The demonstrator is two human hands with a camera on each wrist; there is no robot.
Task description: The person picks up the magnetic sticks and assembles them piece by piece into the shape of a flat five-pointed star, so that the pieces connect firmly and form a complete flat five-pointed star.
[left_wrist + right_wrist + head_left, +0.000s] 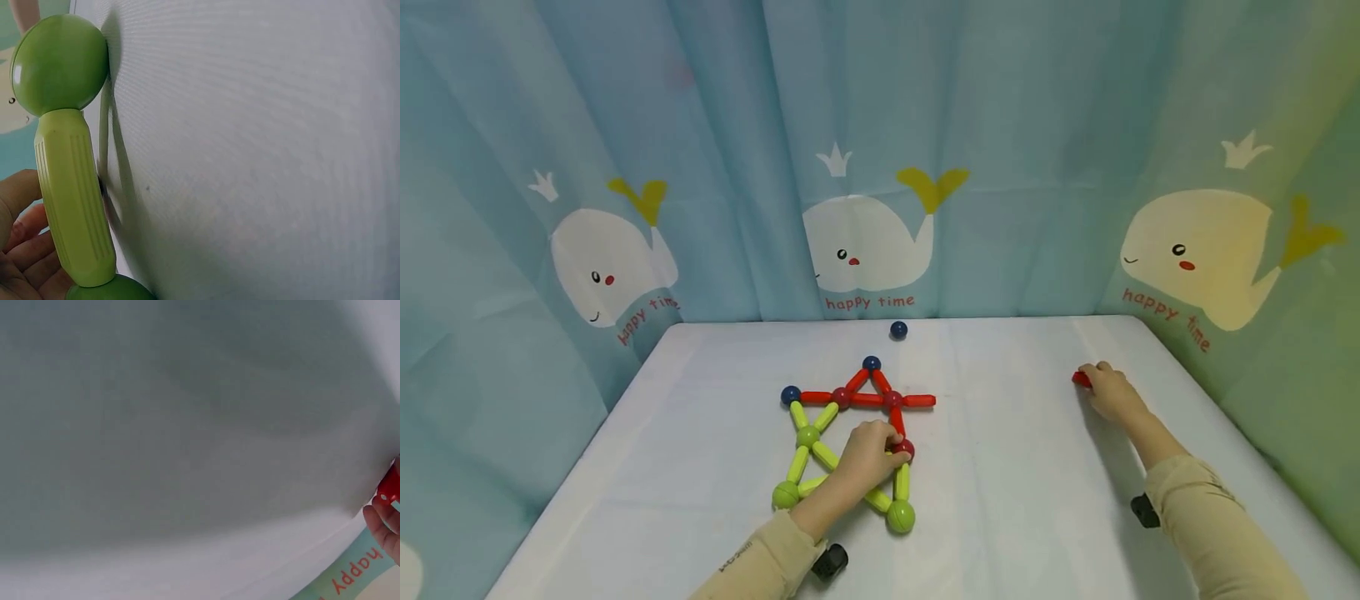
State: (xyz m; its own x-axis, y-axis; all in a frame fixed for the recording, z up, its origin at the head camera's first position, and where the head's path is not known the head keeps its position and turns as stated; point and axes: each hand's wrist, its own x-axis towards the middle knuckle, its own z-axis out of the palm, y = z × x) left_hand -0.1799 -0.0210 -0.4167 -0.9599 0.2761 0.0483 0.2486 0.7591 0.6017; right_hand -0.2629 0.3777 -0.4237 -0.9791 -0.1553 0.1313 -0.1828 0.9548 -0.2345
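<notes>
A flat star-like frame of magnetic rods and balls lies on the white table. Its upper part has red rods point(867, 401), red balls and two blue balls point(872, 363); the lower part has lime-green rods point(797, 464) and green balls point(900, 517). Low on the right side, my left hand point(867, 457) pinches a red ball point(905, 451) between thumb and fingers, covering part of the frame. In the left wrist view a lime rod point(75, 200) and a green ball point(59, 65) loom close. Far to the right, my right hand point(1111, 393) holds a red rod point(1081, 379), partly hidden by the fingers.
A loose blue ball point(898, 330) sits near the table's back edge, behind the frame. A whale-print curtain point(1030, 167) hangs behind and along the sides. Black wrist cameras point(831, 562) show beneath both sleeves.
</notes>
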